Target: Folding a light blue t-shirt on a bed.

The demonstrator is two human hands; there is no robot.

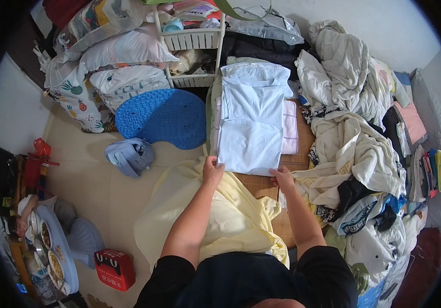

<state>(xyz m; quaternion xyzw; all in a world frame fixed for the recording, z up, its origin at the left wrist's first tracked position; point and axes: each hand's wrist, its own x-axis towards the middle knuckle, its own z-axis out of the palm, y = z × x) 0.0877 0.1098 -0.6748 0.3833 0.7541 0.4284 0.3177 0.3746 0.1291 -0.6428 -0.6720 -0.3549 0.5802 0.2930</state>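
A folded light blue garment (251, 138) lies flat in front of me; its exact kind cannot be told. My left hand (213, 171) pinches its near left corner. At the near right corner, my right hand (282, 179) grips the edge between thumb and fingers. Beneath the garment is a pink-and-white checked cloth (290, 128), showing at its right side. More folded cloth (256, 72) sits at its far end. A pale yellow cloth (220, 215) spreads loosely under my forearms and across the near edge of the brown woven mat (301, 131).
Crumpled clothes and blankets (354, 149) are heaped on the right. A blue dimpled mat (161, 118), a bundled blue-grey garment (130, 155) and a red box (114, 269) lie left. Behind stands a white rack (192, 40). Dishes cover a small table (59, 246).
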